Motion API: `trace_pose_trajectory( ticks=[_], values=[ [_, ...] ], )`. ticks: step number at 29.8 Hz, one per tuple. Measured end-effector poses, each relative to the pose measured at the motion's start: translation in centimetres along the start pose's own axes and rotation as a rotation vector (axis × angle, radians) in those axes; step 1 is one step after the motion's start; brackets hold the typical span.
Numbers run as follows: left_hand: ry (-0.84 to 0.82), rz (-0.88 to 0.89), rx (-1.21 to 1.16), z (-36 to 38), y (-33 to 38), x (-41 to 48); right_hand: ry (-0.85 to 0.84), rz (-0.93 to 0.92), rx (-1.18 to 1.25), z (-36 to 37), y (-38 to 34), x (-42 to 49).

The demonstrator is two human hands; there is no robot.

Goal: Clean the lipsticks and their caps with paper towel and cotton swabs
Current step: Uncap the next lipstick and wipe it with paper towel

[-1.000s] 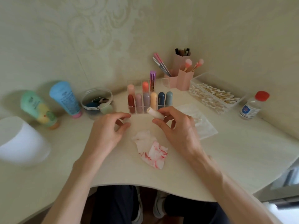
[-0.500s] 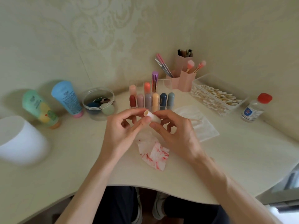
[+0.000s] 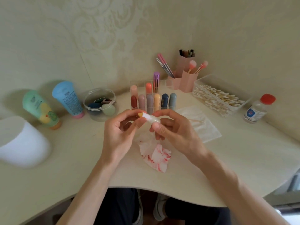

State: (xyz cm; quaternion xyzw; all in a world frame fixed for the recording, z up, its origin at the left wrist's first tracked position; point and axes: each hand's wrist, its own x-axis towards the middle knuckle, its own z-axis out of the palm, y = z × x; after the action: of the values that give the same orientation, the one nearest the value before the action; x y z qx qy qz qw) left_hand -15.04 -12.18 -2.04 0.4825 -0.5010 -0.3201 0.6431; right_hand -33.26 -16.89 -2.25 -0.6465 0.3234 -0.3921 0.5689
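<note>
Both hands meet above the middle of the cream curved-edge table [image 3: 235, 159], holding a pale translucent lipstick tube [image 3: 152, 119]. The tube lies almost level between them, raised off the table and just in front of the clear plastic rack of capped lipsticks [image 3: 152, 101]. The right hand [image 3: 177, 133] grasps the tube's body between thumb and curled fingers, covering its far end. The left hand [image 3: 118, 133] pinches the other end with curled thumb and fingertips, just beside the small orange heart-shaped tip [image 3: 140, 114] that pokes out. Whether a cap sits inside that hand cannot be told, as the fingers hide it. Below the hands a crumpled white paper towel streaked with red [image 3: 155, 155] lies on the table, its upper part covered by them. A clean folded white towel [image 3: 204, 127] lies to the right, partly behind the right hand. Further right stand a clear box of cotton swabs [image 3: 217, 98] and a small clear bottle with a red cap [image 3: 258, 109], its label too blurred to read. A white rounded container [image 3: 21, 142] is cut off at the left edge.
</note>
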Motion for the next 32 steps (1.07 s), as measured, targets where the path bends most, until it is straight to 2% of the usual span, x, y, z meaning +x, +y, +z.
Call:
trace_pose_trajectory(
  ticks=[8, 16, 20, 24, 26, 29, 32],
  values=[
    [-0.031, -0.047, -0.091, 0.0, 0.0, -0.2, -0.033, -0.046, -0.139, 0.1, 0.0, -0.2],
    [-0.106, -0.069, -0.152, 0.2, 0.2, -0.2, -0.087, 0.099, -0.056, 0.2, -0.7, -0.4],
    [-0.15, -0.084, -0.175, 0.0, 0.3, -0.2, -0.073, 0.096, -0.017, 0.4, -1.2, -0.5],
    [-0.242, -0.079, -0.079, -0.2, -0.5, -0.3, -0.125, 0.039, -0.014, 0.5, -1.5, -0.7],
    [-0.205, -0.051, -0.047, -0.1, -0.5, -0.4, -0.089, 0.036, -0.051, 0.5, -1.2, -0.5],
    [-0.051, -0.094, -0.131, -0.1, 0.2, -0.2, 0.026, -0.03, -0.239, -0.4, -0.8, -0.2],
    [0.023, -0.085, -0.165, -0.5, 0.2, -0.1, -0.065, -0.017, -0.682, -1.4, -0.1, -0.4]
  ],
)
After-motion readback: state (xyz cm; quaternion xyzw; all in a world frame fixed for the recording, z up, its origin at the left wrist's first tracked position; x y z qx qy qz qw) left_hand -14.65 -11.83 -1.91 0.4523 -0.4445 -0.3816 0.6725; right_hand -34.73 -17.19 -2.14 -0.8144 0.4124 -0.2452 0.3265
